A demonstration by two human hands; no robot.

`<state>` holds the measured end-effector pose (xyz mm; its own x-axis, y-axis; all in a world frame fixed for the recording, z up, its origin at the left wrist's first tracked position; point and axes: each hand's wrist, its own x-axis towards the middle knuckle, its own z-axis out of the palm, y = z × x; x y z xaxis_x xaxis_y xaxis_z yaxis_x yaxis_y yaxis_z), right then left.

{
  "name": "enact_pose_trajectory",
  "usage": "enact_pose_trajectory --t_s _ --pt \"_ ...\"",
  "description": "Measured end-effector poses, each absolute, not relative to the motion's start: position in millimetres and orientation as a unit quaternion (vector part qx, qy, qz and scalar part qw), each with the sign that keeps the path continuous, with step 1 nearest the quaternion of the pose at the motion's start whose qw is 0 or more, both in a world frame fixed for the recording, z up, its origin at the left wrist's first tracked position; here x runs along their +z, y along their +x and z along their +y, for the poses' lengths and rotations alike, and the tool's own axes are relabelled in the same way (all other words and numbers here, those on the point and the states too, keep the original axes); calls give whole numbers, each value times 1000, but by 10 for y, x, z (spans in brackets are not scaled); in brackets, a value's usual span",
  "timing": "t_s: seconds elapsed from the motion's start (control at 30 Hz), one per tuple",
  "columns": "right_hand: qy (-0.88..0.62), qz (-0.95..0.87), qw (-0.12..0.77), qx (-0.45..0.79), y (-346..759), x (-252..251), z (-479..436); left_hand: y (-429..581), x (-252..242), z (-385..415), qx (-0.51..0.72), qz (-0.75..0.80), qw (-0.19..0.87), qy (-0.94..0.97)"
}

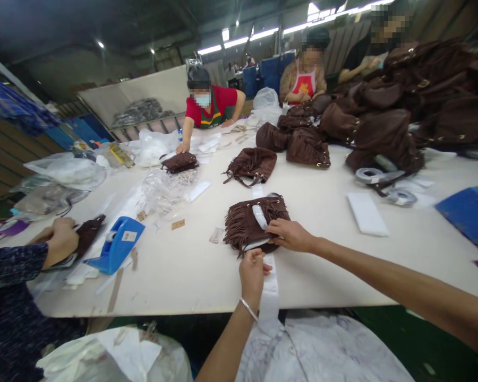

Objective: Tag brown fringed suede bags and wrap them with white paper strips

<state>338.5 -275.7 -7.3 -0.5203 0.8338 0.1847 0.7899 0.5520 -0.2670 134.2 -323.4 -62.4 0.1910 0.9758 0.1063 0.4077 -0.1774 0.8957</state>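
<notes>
A dark brown fringed handbag [245, 218] lies on the table before me, with brass eyelets along its far edge. Across its front runs a white strip [259, 216]; a wide white band [270, 289] extends from under the bag over the near table edge. My right hand [290, 235] grips the bag's right side beside the strip, fingers pressed together. Just below the bag's near edge, my left hand [254, 273] is closed with curled fingers, and what they pinch is hidden. Beyond the bag lies another brown fringed bag [254, 165].
At left stands a blue tape dispenser [121, 244], near a co-worker's hands [61, 239] on a dark item. A co-worker in red [213, 109] reaches to a brown bag [180, 162]. Brown bags [386, 122] pile up at right, near a white pad [367, 214] and tape rolls [400, 197].
</notes>
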Motion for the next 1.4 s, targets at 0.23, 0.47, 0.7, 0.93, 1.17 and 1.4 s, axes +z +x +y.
enact_pose_trajectory --t_s 0.23,0.47,0.7,0.93,1.17,1.4 --pt "-468 -870 152 43 3324 -124 -2887 1163 -741 -3174 309 431 188 826" --pt "-487 -866 110 -15 3218 -271 -3023 1021 -772 -3327 282 349 58 892" --pt "-486 -865 121 -29 3226 -398 -3030 1155 -607 -2883 274 308 -85 907" --pt "-491 -860 132 33 3321 -372 -3002 976 -655 -2669 259 254 10 932" --pt "-489 -857 151 60 3380 -418 -2966 234 -460 -2529 231 313 12 921" --pt "-486 -857 159 63 3380 -416 -2973 324 -285 -2757 282 433 -87 852"
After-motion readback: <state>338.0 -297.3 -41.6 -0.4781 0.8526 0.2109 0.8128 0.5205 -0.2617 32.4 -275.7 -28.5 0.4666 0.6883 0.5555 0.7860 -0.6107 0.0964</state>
